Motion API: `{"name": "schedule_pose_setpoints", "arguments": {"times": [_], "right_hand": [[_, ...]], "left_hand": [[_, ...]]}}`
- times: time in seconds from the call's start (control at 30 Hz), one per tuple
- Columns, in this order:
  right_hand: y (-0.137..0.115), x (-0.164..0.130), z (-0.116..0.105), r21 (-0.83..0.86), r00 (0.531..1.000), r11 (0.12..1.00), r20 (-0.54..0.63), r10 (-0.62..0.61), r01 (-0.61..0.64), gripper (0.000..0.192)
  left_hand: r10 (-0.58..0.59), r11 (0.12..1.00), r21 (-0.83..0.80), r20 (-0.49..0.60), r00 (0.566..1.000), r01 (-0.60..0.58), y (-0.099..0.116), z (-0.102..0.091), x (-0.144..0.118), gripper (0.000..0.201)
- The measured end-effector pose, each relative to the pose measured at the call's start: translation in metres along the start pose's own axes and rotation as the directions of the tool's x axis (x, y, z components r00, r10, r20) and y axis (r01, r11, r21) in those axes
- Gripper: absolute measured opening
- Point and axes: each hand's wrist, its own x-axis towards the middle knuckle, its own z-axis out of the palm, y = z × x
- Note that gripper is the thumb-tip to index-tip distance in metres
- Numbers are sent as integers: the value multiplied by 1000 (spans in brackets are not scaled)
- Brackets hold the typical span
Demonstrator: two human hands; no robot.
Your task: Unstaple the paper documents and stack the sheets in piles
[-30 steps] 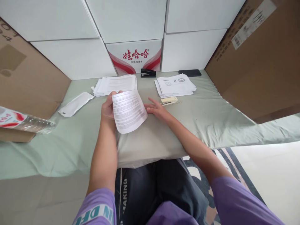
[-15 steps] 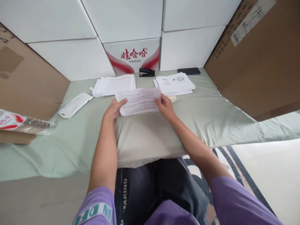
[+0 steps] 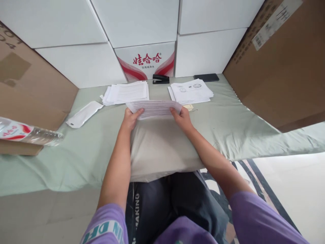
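Left hand: closed on the left edge of the printed sheets, thumb on top, centre of the frame. Right hand: closed on the right edge of the same sheets, thumb likewise on top. I hold them between both hands, long side across, tilted up off the pale green cloth over the pillow.

Left to right around them:
- water bottle, lying on its side, far left.
- white pouch, flat, left of my hands.
- left paper stack, just beyond the sheets.
- black stapler, centre back, against the boxes.
- small card, just beside my right hand.
- right paper stack, stamped pages on top.
- dark phone, behind that stack.

Step in hand, as I judge it: squaring the sheets into one even bundle. Next move calls for flush edges and a firm corner, and a reach forward to the stapler, well apart from either hand.
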Motion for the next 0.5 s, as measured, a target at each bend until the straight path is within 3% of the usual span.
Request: {"name": "schedule_pose_setpoints", "arguments": {"times": [0.23,0.5], "right_hand": [[10,5,-5,14,998,1000,53,18,-18,51],[19,1,-9,-54,994,998,107,-8,14,50]], "left_hand": [[-40,999,6,74,996,40,-7,2,1,58],[-88,996,34,73,993,86,-8,0,1,54]]}}
